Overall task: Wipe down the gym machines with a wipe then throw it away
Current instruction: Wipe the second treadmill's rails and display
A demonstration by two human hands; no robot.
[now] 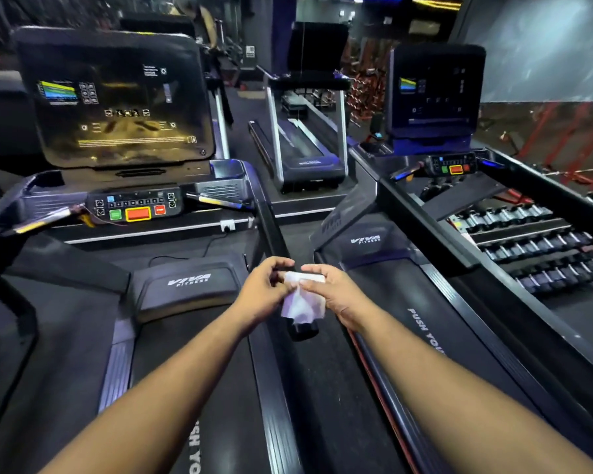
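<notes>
**Operator:** Holding the wipe (303, 299) between both hands right now, just above the end of the black handrail (274, 230) that runs between the two treadmills. My left hand (264, 290) has its fingers curled onto the wipe's upper edge; my right hand (329, 292) pinches the other side, thumb against fingertips.

**Observer:** So which step is this?

**Operator:** I judge it as readying the wipe, spreading or refolding it, with the rail likely the next surface. The next move calls for one hand to wrap the sheet round the rail and slide along it.

**Observer:** What does it look like?

**Operator:** Thin, white, limp and crumpled, hanging below my fingers; it should drape easily. Beside the rail, the left treadmill's console (117, 97) is a glossy dark panel with coloured buttons beneath. Its motor cover (185, 285) looks matte and rounded. The belts are dull black.
</notes>
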